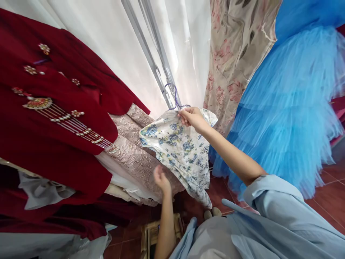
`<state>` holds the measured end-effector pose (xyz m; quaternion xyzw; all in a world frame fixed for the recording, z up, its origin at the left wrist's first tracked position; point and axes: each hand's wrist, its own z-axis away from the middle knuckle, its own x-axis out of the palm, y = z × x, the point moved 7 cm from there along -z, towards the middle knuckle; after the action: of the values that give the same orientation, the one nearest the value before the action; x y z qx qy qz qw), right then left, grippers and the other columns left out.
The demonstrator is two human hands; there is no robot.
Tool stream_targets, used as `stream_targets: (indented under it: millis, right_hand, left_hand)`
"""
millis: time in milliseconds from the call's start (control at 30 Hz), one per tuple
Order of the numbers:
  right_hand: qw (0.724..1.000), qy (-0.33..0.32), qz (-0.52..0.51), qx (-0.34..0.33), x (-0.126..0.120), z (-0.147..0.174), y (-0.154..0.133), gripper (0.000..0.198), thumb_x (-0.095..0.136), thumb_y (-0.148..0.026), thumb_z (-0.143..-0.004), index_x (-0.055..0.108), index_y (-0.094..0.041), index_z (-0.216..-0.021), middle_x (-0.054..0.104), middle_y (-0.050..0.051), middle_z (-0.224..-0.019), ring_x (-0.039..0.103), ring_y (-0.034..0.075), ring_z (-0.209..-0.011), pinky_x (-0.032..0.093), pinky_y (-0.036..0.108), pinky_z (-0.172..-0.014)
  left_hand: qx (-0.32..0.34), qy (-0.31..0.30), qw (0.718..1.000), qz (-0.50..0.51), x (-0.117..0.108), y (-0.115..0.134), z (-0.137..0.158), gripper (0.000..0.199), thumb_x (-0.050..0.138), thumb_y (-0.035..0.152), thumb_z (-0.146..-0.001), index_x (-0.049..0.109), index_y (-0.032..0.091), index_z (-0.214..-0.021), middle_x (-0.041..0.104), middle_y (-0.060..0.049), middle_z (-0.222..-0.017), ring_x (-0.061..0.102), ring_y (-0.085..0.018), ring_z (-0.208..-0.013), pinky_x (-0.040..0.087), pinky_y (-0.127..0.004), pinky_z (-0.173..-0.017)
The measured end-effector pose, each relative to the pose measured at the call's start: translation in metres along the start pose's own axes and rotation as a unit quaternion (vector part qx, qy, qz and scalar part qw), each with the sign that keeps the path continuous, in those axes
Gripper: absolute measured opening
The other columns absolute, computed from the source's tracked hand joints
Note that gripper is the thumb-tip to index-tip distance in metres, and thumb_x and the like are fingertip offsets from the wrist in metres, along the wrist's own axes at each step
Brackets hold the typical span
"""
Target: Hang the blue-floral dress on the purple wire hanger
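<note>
R: your right hand (192, 118) pinches floral garment (179, 144) at top edge, beside 1 purple hanger (176, 96) | L: your left hand (161, 179) blurred, released, near garment's side

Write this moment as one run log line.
right hand: pinching floral garment near neckline | left hand: blurred, beside garment, apparently empty | hanger: hook above neckline

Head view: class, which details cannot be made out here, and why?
In the head view:
Left hand: blurred, exact finger positions unclear.
Purple hanger: lower part mostly hidden by the floral garment.
Blue dress: top cut off by upper edge.
Wooden object: partly hidden behind the left forearm.
</note>
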<state>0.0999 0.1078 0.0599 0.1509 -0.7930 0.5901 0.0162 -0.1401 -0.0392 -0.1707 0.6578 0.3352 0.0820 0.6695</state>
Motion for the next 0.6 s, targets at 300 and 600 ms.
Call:
stream_targets:
  millis: [300,600]
  right_hand:
    - [0.993,-0.027,0.086,-0.076,0.005,0.036,0.002,0.026,0.054,-0.033,-0.098,0.058,-0.015,-0.080,0.057,-0.004,-0.052,0.044,0.008,-0.042,0.034,0.019,-0.045]
    - [0.978,0.021,0.190,-0.087,0.009,0.018,0.018,0.023,0.055,-0.029,-0.093,0.059,-0.016,-0.074,0.053,-0.003,-0.058,0.047,0.011,-0.055,0.032,0.022,-0.056]
  left_hand:
    - [0.580,-0.140,0.779,-0.194,0.042,0.300,-0.031,0.029,0.041,0.026,-0.101,0.065,0.022,-0.116,0.068,-0.009,-0.116,0.059,-0.024,-0.121,0.035,-0.047,-0.117]
    - [0.574,-0.039,0.805,-0.147,0.038,0.328,-0.037,0.025,0.042,0.031,-0.104,0.061,0.019,-0.093,0.065,-0.007,-0.093,0.061,-0.019,-0.092,0.048,-0.031,-0.085]
